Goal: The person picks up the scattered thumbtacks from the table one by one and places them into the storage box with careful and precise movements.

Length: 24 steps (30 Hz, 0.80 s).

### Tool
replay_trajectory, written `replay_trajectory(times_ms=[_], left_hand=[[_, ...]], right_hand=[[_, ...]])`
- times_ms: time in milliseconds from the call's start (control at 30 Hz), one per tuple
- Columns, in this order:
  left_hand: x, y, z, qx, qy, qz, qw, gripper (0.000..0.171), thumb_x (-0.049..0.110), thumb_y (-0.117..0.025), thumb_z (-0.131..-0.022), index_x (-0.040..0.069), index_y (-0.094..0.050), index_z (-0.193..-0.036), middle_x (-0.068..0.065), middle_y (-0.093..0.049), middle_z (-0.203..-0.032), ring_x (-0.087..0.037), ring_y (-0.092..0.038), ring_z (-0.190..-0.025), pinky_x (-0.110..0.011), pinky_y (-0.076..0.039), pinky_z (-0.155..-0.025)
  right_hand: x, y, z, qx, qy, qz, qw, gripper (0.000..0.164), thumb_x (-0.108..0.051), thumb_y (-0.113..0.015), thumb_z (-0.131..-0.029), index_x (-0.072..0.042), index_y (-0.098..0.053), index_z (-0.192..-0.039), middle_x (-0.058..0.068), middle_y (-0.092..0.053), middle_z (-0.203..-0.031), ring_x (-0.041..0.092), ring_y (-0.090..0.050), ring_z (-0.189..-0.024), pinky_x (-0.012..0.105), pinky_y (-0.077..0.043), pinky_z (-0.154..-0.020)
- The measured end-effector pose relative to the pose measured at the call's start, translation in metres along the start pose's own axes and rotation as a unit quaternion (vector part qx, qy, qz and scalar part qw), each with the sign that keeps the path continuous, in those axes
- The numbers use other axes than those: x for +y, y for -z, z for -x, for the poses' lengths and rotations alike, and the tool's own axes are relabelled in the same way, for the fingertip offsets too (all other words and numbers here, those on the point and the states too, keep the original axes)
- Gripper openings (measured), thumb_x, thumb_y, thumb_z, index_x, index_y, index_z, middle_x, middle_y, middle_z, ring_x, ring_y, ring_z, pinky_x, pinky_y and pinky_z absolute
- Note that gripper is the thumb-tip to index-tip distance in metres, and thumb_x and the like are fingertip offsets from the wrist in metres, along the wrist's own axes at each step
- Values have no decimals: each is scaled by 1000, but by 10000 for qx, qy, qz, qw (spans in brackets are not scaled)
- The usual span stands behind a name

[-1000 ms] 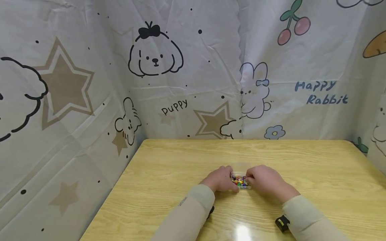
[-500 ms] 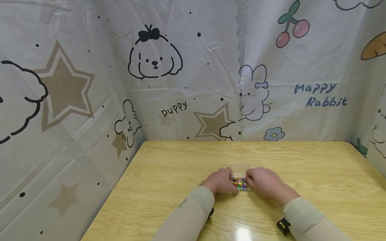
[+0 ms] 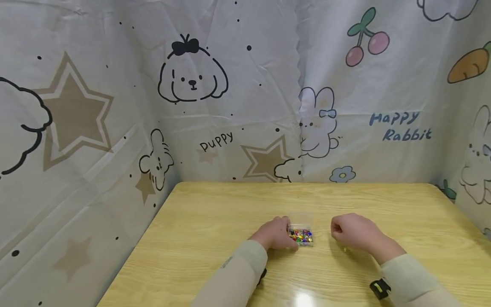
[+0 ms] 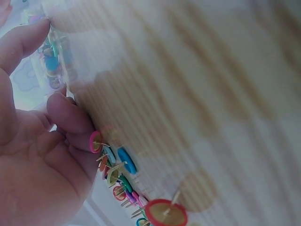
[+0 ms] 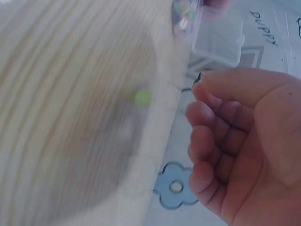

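Observation:
My left hand (image 3: pixel 274 234) grips the left side of a small clear plastic box (image 3: pixel 307 244), whose lid (image 3: pixel 300 218) stands raised at the back. Multicoloured thumbtacks (image 3: pixel 301 235) fill it. In the left wrist view, several loose thumbtacks (image 4: pixel 124 181) lie close to the left palm, some with points up. To the right of the box, apart from it, hovers my right hand (image 3: pixel 356 232) with curled fingers, thumb near the index fingertip. Whether anything is pinched there cannot be told. Below it shows a blurred yellow-green disc (image 5: pixel 143 97), like a tack head.
A wood-grain table (image 3: pixel 230 204) extends around both hands. Behind it and on the left hangs a white printed curtain (image 3: pixel 115 106). A small black device (image 3: pixel 379 288) sits at the right wrist. The shiny tabletop reflects a bright light near its front.
My right hand has left the box and moved right. The yellowish disc below it now shows. My left hand stays at the box, while the head view has shifted slightly.

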<state>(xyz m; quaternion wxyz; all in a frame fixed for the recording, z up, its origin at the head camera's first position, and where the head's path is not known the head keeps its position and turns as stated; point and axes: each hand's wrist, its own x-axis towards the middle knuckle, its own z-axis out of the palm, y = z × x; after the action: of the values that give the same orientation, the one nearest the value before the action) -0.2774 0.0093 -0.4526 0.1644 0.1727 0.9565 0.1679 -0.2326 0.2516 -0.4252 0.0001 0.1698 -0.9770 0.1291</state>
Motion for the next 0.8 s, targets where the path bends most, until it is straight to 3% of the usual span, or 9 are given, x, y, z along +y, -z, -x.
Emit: replay_trajectory(times_ms=[200,433,800], left_hand=[[-4,-1,2,-14,2,64,10000,58,45,-79,-66,22,-50,-111,0,-49,-94,-18,-48,-73,-35,-44,-63],[-3,1,2,-34,76,70,9999,61,46,-80,-66,22,-49,-113,1,-49,-96,-18,-48,-74,-34,-44,-63],[-6,0,6,-99,-39,48,9999,55,45,-79,-67,23,-50,-108,2,-48,-93,-17,-49,-72,-33,-44,-62]], right_hand=[[12,-4,14,-262,-165,10,9995,21,-15,-65,-80,-21,-50,-66,-7,-47,-59,10,-41,-55,32,-36,-54],[9,-6,21,-601,-561,-8,9966,33,-35,-75,-75,-19,-49,-63,-6,-43,-55,11,-40,-51,31,-31,-50],[6,-13,22,-403,-156,156,9989,22,-10,-63,-73,-20,-47,-61,-6,-43,-56,11,-39,-53,31,-33,-51]])
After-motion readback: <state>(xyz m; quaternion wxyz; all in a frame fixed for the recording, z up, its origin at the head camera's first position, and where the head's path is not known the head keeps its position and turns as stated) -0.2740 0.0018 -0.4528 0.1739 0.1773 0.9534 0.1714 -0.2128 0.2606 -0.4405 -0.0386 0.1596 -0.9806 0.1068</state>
